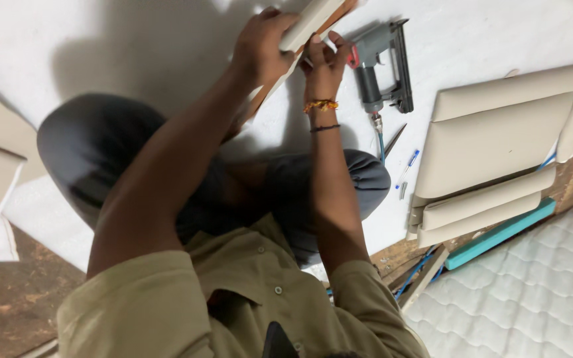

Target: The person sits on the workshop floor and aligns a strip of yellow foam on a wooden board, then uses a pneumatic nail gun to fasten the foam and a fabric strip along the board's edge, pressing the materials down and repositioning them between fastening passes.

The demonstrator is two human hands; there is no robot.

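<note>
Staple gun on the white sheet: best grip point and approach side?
Take the staple gun by its grey handle, the thick bar running toward the hose fitting. Come from above: it lies flat on its side, handle exposed. The right hand is nearest, just beside it.

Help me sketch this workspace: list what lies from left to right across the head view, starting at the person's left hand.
Left hand → cream padded strip held in both hands → right hand → grey pneumatic staple gun → blue-handled screwdriver → stack of beige upholstered panels → teal bar → white quilted mattress.
</note>
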